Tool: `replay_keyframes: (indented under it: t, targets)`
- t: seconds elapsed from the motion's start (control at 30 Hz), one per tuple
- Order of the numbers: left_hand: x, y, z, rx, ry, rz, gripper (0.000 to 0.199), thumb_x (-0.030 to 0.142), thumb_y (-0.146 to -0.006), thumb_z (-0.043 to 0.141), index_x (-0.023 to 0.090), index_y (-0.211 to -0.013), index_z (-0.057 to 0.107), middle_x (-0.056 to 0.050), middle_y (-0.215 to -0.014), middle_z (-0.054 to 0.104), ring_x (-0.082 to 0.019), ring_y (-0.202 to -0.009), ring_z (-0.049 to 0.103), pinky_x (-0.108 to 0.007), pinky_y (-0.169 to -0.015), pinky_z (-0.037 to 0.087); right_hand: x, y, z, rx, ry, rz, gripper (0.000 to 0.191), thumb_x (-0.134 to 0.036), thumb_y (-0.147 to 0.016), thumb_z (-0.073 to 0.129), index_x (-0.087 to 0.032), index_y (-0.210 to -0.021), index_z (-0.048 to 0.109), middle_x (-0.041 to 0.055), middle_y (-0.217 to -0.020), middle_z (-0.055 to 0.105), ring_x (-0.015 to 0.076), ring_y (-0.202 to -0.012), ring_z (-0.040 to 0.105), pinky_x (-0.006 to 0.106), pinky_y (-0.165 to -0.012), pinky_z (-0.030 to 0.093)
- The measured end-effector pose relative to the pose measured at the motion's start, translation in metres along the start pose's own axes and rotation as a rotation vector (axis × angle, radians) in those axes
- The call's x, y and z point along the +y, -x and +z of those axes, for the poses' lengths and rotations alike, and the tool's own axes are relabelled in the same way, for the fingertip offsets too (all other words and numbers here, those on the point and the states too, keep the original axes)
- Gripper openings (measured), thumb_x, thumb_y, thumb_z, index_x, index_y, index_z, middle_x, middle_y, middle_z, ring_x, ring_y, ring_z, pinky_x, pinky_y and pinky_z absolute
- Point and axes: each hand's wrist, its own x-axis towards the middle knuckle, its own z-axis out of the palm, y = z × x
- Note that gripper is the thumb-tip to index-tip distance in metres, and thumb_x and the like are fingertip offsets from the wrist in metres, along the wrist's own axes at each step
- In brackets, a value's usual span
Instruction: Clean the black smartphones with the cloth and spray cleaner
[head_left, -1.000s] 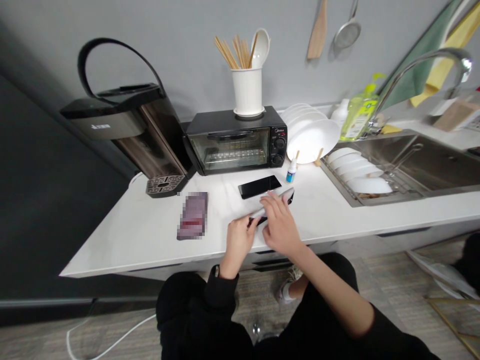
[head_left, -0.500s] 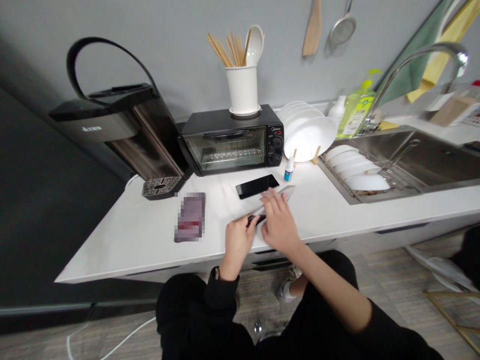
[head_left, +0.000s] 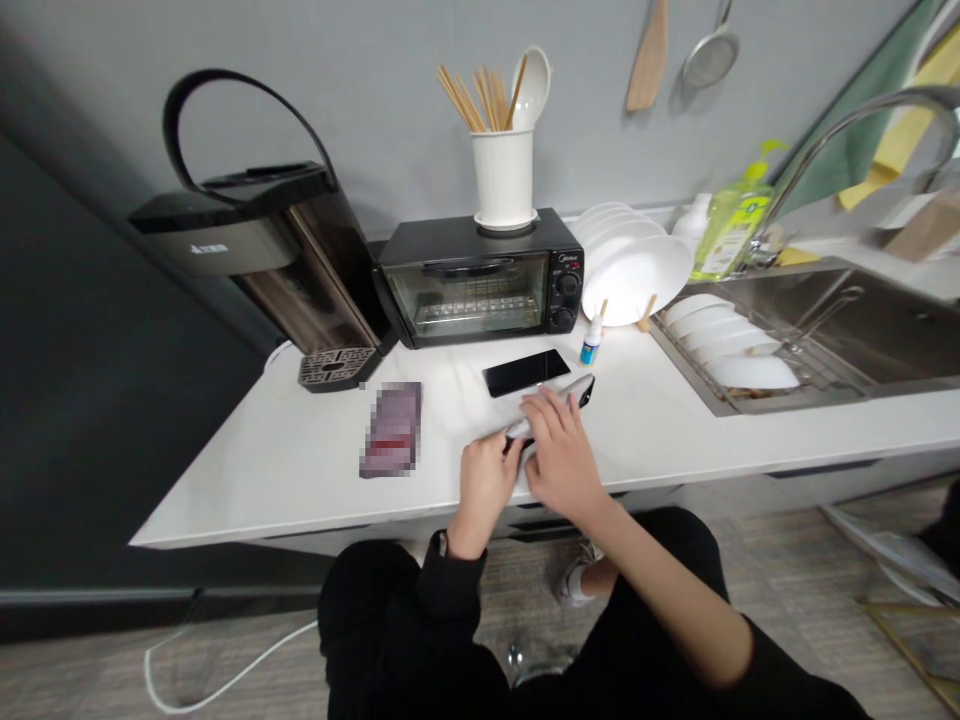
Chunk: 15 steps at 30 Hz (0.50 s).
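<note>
My left hand (head_left: 484, 480) is closed on the near-left end of a dark, flat, phone-like thing (head_left: 588, 394), which slants over the counter near its front edge. A light grey cloth (head_left: 576, 386) lies across this thing and hides most of it. My right hand (head_left: 561, 450) presses the cloth down, its fingers bent over it. Just beyond my hands, a black phone (head_left: 526, 372) lies flat, screen up. To its right a small white and blue spray bottle (head_left: 590, 342) stands upright. A purple-grey pouch-like item (head_left: 392, 430), partly blurred, lies to the left of my hands.
Behind stands a black toaster oven (head_left: 480, 290) with a white utensil pot (head_left: 502, 180) on top. A tall drinks dispenser (head_left: 300, 270) is at the left. White plates (head_left: 637, 270) stand in a rack beside the sink (head_left: 862, 330), where bowls (head_left: 739, 345) rest.
The view has shifted slightly left. The cloth has shifted along the dark thing, whose far end now shows beyond it. Both hands stay on the cloth and the thing.
</note>
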Motion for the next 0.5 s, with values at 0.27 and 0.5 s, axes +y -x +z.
replay_keyframes:
  t: [0.27, 0.5]
  targets:
    - [-0.001, 0.001, 0.0, 0.007, 0.077, 0.009, 0.027, 0.031, -0.103, 0.058, 0.016, -0.097, 0.08, -0.01, -0.084, 0.081, -0.019, -0.068, 0.071, -0.026, -0.065, 0.045, 0.039, -0.008, -0.013, 0.015, 0.092, 0.032, 0.067, -0.009, -0.074, 0.05, -0.01, -0.141, 0.052, 0.0181, -0.143, 0.06, 0.0344, -0.143, 0.044, 0.06, -0.128, 0.017]
    - [-0.004, -0.001, 0.001, -0.044, -0.051, -0.005, 0.021, 0.012, -0.094, 0.061, 0.014, -0.082, 0.077, -0.012, -0.08, 0.079, -0.021, -0.069, 0.071, -0.028, -0.065, 0.044, -0.001, 0.002, -0.005, -0.117, -0.067, -0.189, 0.071, -0.012, -0.076, 0.051, -0.012, -0.147, 0.049, 0.0151, -0.151, 0.056, 0.0309, -0.148, 0.039, 0.055, -0.13, 0.014]
